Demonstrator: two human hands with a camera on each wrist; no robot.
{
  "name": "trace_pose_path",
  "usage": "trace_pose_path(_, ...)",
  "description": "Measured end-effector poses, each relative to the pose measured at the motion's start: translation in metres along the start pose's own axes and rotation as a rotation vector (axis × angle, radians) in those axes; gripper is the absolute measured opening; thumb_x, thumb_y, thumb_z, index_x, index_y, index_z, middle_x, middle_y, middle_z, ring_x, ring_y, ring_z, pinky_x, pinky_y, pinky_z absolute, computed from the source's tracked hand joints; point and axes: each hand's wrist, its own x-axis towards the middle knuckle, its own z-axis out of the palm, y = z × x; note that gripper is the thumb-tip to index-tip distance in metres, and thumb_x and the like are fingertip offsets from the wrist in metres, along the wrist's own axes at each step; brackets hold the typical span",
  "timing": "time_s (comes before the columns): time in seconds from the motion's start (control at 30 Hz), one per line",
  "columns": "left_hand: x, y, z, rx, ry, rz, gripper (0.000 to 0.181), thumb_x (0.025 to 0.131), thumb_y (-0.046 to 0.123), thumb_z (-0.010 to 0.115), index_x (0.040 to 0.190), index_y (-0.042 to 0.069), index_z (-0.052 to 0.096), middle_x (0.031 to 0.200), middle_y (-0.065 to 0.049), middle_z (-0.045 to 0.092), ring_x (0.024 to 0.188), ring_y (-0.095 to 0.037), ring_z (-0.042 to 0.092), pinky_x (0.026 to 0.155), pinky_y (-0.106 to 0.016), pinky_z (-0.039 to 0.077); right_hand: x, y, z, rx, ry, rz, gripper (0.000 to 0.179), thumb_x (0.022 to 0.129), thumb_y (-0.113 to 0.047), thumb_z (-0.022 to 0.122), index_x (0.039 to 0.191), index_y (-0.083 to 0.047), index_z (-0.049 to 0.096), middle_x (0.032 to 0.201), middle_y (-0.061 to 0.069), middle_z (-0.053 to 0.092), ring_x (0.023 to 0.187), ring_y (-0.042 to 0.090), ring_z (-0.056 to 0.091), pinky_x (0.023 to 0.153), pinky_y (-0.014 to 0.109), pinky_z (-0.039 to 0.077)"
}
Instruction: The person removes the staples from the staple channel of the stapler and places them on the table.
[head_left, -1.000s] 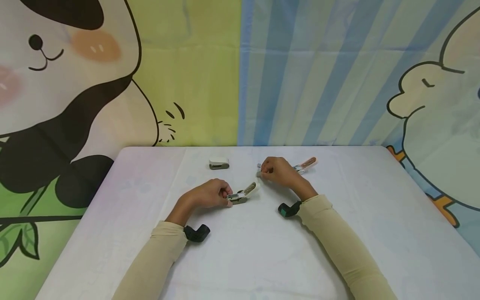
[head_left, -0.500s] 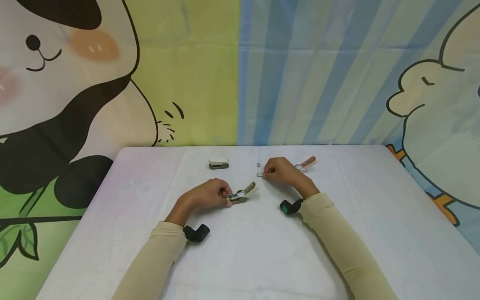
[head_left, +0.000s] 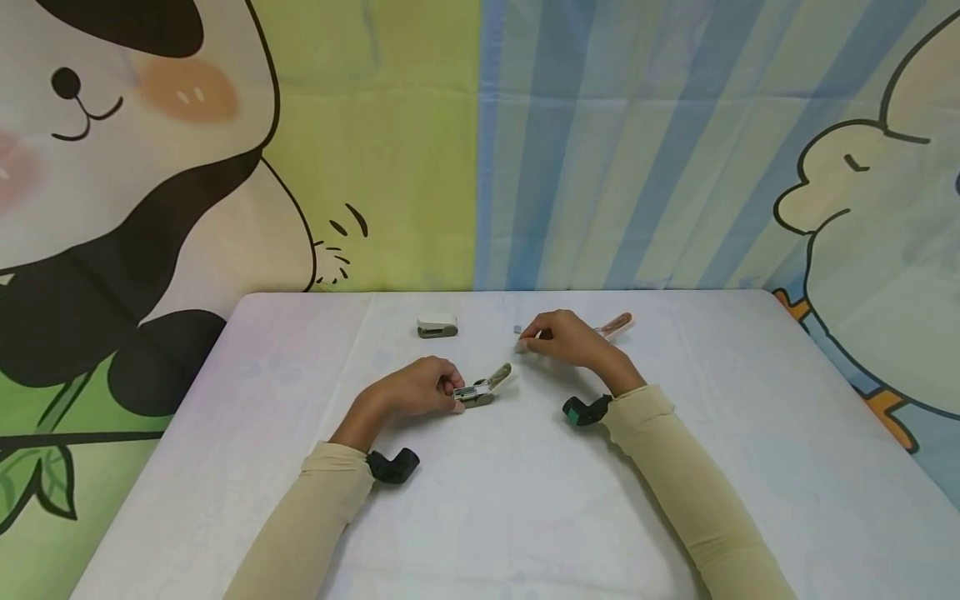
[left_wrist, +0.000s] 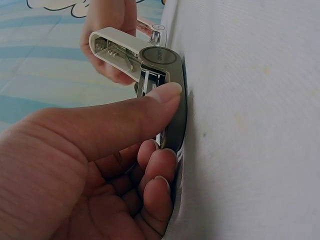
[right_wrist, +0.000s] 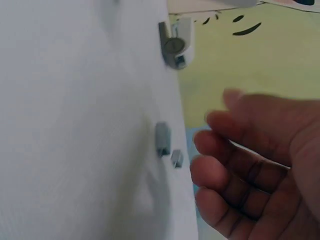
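Two staple strips (right_wrist: 162, 139) lie toward the bench's (head_left: 480, 517) far edge; the right hand (head_left: 564, 339) has shifted back over them, grip half parted and apparently empty, so neither looks picked up. Left hand (head_left: 416, 387) pinches the unfolded stapler (left_wrist: 160, 56) nearer mid-bench.

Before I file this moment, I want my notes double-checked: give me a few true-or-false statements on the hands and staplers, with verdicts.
1. The left hand holds an opened stapler. True.
2. The right hand grips a stapler. False: its fingers hold none.
3. Two small grey blocks lie near the right hand. True.
4. In the head view, the white-topped stapler at the back is right of the blocks. False: it is left of them.
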Motion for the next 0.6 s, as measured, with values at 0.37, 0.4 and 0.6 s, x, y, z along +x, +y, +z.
trace_pose_path(0.37, 0.001, -0.002, 0.001, -0.02, -0.006, 0.001, 0.021, 0.082, 0.013, 0.079, 0.097, 0.006, 0.066, 0.081, -0.001, 0.058, 0.076, -0.014, 0.051, 0.07, -0.03, 0.043, -0.008, -0.03, -0.001, 0.176, -0.348, -0.153, 0.033, 0.091, -0.018, 0.071, 0.121, -0.006, 0.067, 0.102, 0.0, 0.067, 0.087, 0.019, 0.063, 0.076, 0.036, 0.05)
trace_pose_path(0.4, 0.001, -0.002, 0.001, -0.026, -0.007, 0.003, 0.021, 0.082, 0.013, 0.079, 0.096, 0.006, 0.066, 0.081, -0.002, 0.058, 0.075, -0.014, 0.051, 0.07, -0.03, 0.043, -0.008, -0.031, 0.0, 0.167, -0.344, -0.156, 0.031, 0.09, -0.017, 0.072, 0.119, -0.007, 0.068, 0.1, -0.001, 0.067, 0.086, 0.018, 0.063, 0.074, 0.035, 0.051)
trace_pose_path(0.6, 0.0, -0.003, 0.003, -0.031, 0.005, 0.003, 0.02, 0.082, 0.012, 0.079, 0.096, 0.006, 0.066, 0.081, -0.002, 0.057, 0.075, -0.015, 0.051, 0.07, -0.03, 0.043, -0.013, -0.036, 0.002, 0.099, -0.284, -0.119, 0.025, 0.091, -0.013, 0.07, 0.116, -0.008, 0.069, 0.096, -0.001, 0.066, 0.081, 0.015, 0.062, 0.067, 0.031, 0.05)
